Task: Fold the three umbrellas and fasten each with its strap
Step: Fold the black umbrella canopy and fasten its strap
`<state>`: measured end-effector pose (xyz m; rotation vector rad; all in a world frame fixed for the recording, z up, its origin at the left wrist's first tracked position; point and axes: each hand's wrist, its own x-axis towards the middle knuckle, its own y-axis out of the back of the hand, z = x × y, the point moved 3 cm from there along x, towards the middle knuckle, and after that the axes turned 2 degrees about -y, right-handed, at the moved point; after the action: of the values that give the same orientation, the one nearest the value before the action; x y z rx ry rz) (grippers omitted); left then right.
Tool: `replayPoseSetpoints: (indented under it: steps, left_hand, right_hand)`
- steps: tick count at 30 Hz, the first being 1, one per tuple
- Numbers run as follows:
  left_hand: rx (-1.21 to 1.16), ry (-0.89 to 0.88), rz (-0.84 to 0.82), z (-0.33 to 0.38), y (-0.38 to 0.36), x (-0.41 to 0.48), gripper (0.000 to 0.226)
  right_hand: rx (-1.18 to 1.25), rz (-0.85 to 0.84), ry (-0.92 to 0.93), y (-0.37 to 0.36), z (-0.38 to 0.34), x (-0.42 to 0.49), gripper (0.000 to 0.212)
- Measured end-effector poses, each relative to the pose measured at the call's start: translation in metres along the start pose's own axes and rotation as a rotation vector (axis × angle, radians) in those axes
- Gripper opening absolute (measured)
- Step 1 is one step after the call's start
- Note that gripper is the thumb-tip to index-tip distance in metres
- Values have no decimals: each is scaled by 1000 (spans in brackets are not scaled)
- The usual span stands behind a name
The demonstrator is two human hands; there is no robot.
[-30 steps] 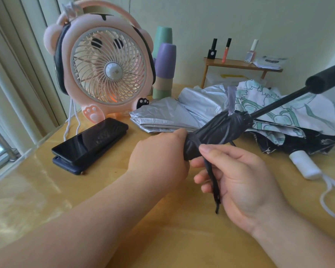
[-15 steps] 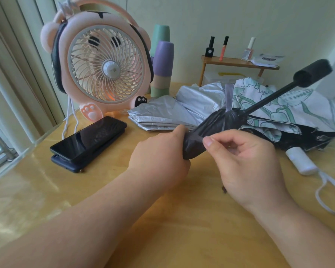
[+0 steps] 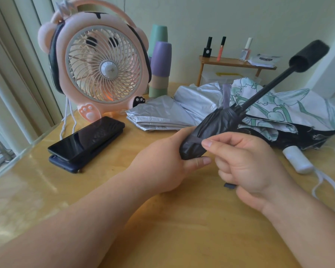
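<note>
A small black umbrella [image 3: 217,130] is rolled up, its shaft and foam handle [image 3: 308,56] pointing up to the right. My left hand [image 3: 162,161] grips its lower end. My right hand [image 3: 246,163] pinches the black strap [image 3: 196,140], drawn across the bundle; the strap's end [image 3: 229,185] sticks out below that hand. Behind lie a silver umbrella [image 3: 174,113] and a white umbrella with green flowers [image 3: 290,107], both loose and unfastened, on the wooden table [image 3: 172,229].
A pink bear-shaped fan [image 3: 99,68] stands at the back left, a dark phone [image 3: 87,138] on a case in front of it. Stacked cups [image 3: 160,60] and a small shelf with bottles [image 3: 234,61] line the wall. A white handle with cord [image 3: 298,161] lies right.
My right hand has lifted the hanging strap and pulled it across the rolled black canopy. The umbrella's handle has tilted higher. My left hand keeps its hold.
</note>
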<state>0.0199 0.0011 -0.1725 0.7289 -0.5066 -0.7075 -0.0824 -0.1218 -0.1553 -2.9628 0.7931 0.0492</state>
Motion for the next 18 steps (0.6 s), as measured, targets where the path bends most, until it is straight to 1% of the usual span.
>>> replayPoseSetpoints:
  steps: [3,8,10,13,16,18]
  left_hand:
    - [35,29,40,-1,-1,0,65]
    - [3,52,106,1,1,-1,49]
    - [-14,45,102,2,-1,0,47]
    - [-57,35,84,2,-2,-1,49]
    - [-116,54,77,2,-1,-1,51]
    - [-160,61,83,0,-1,-1,48]
  right_hand:
    - [79,14,-56,3,2,3,12]
    - [165,-52,-175,2,4,5,24]
    - [159,-74,-188,1,3,5,32]
    - [106,-86,-146,0,2,4,41]
    - [100,-80,-111,0,2,4,34]
    - [58,-62,-72,2,2,6,27]
